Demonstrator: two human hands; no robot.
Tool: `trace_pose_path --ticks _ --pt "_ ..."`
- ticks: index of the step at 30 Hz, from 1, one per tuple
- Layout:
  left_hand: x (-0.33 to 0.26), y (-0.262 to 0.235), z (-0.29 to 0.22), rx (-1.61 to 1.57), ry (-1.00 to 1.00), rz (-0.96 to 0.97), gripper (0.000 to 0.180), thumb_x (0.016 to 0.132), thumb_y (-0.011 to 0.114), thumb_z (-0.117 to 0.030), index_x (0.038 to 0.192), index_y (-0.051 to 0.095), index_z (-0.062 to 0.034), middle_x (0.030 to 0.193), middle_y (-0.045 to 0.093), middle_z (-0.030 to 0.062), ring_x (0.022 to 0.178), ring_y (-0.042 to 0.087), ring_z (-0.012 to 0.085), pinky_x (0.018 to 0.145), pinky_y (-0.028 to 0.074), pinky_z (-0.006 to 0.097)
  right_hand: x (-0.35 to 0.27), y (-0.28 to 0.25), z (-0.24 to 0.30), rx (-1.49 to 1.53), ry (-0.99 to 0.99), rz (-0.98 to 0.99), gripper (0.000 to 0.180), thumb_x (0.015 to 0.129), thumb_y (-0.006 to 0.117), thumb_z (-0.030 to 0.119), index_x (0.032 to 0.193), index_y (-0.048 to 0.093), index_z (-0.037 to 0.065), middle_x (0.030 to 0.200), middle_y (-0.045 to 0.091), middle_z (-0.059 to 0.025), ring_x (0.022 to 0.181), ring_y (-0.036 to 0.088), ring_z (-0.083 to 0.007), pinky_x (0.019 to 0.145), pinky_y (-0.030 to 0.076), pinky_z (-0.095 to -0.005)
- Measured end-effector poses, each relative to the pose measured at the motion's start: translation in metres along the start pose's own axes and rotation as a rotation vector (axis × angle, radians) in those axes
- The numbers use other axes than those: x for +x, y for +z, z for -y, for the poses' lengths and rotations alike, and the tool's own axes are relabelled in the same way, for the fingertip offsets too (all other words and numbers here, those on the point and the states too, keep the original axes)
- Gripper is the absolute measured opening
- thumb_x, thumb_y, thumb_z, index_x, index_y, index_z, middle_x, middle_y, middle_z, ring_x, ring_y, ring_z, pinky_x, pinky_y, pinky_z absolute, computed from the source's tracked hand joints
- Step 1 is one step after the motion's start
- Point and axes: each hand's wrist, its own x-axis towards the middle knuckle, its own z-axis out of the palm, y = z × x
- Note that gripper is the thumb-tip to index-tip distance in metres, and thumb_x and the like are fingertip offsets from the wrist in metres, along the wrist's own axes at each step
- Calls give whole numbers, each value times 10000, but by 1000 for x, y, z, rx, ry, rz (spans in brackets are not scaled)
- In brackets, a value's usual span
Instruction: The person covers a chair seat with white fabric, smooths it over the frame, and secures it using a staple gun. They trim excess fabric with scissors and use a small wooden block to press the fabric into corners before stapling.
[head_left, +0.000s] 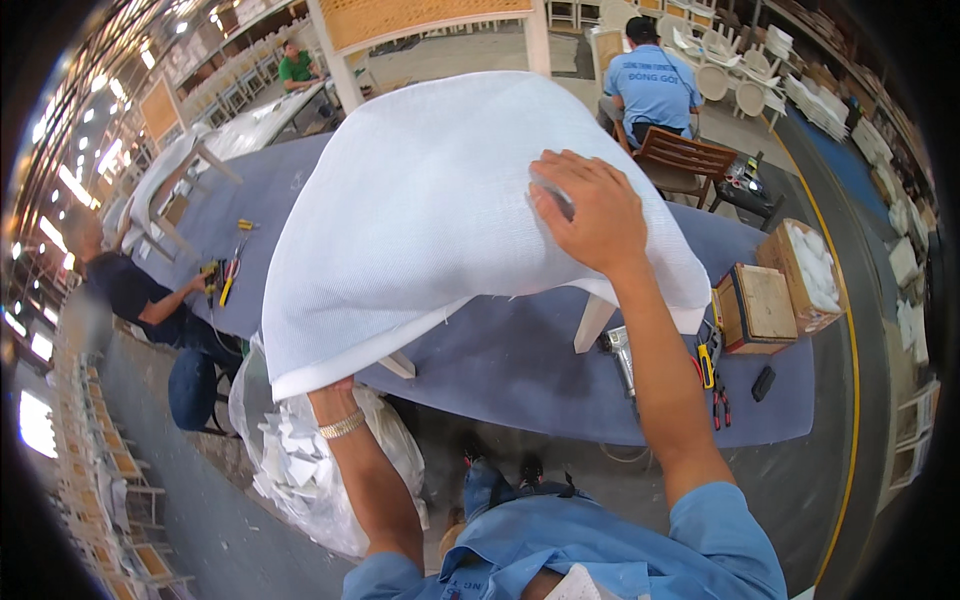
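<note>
A large white mesh fabric (pixel 430 190) is draped over a piece of furniture with pale legs (pixel 595 322), standing on the table in front of me. My right hand (pixel 590 210) lies on top of the fabric towards its right side, fingers stretched out and holding nothing. At the near left edge my left hand (pixel 340 390) reaches up beneath the hanging border; its fingers are hidden by the cloth. Behind the fabric rise two white posts with a woven cane panel (pixel 430 22) between them.
The grey-blue table (pixel 480 350) holds a staple gun (pixel 622 360), yellow-handled pliers (pixel 707 365), red-handled cutters (pixel 721 405) and a wooden box (pixel 757 308). A plastic bag of white scraps (pixel 300 450) stands at lower left. Co-workers sit at left (pixel 150 290) and behind (pixel 652 90).
</note>
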Motion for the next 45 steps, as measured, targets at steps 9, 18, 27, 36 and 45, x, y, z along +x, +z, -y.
trace_pose_path --ticks 9,18,27,36,45 --pt "12 1 -9 42 38 -57 552 961 658 -289 1438 483 -73 1427 559 131 1256 576 326 1068 470 479 1 2 1 -28 -16 19 313 927 617 348 1140 739 153 1263 695 -55 1247 596 -242 1100 400 -418" --pt "16 -10 9 68 4 -147 551 958 662 -288 1433 487 -70 1424 561 133 1255 576 327 1069 467 476 1 0 -3 -2 -30 12 312 926 622 346 1129 730 134 1244 699 -77 1232 604 -271 1086 407 -443" --pt "30 -8 12 123 -25 -169 550 956 666 -287 1429 492 -68 1421 563 135 1254 576 328 1070 464 473 0 -4 3 17 -6 -9 324 922 620 339 1138 726 123 1266 690 -81 1246 595 -265 1095 397 -445" --pt "41 0 24 140 -47 -154 549 953 670 -286 1425 496 -65 1418 565 137 1253 576 330 1070 461 470 2 -5 1 22 -9 -13 318 925 607 330 1133 726 122 1267 688 -83 1250 592 -264 1098 392 -449" --pt "31 -8 22 103 -45 -151 548 951 674 -286 1420 501 -62 1415 567 140 1252 576 331 1071 458 467 9 -8 3 36 -54 -46 272 900 638 278 1096 732 114 1204 716 -68 1200 625 -263 1050 430 -431"
